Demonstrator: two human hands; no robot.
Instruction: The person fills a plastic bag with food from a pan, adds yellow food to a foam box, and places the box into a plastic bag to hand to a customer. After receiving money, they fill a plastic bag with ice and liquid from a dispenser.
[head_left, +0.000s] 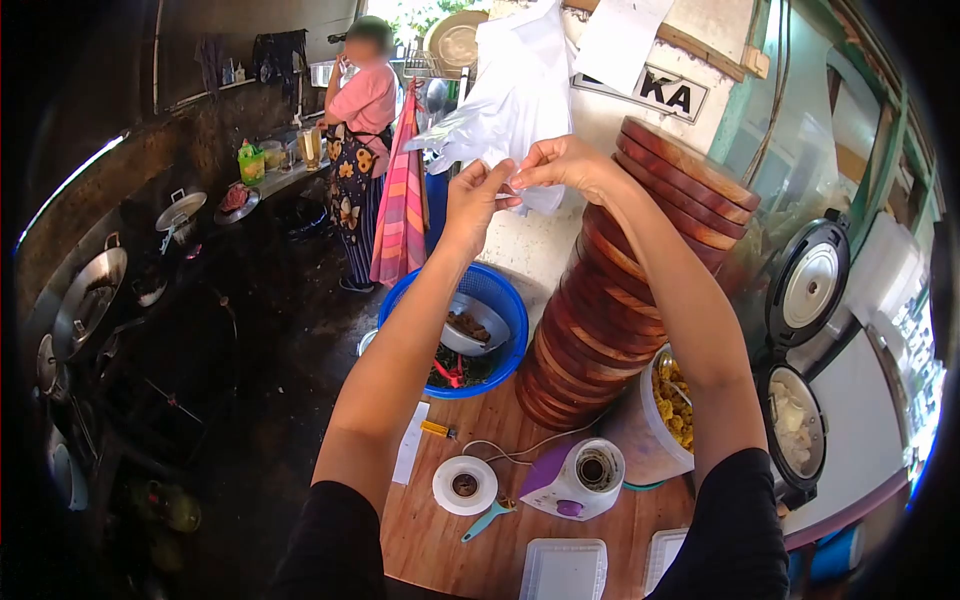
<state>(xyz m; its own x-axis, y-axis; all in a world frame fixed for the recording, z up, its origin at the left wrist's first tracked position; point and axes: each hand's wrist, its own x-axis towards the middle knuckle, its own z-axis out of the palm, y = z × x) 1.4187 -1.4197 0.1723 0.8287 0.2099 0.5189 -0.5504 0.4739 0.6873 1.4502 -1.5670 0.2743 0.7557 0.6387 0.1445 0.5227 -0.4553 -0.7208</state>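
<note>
Plastic bags hang in a white bunch at the upper centre of the frame, their long axis running downward to the fingers. Both hands meet at its lower edge: right hand and left hand each pinch the film, equally near.

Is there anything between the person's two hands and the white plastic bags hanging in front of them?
No, nothing visible. Both the left hand and the right hand already pinch the lower edge of the white plastic bags. The stack of wooden plates stands lower, to the right.
</note>
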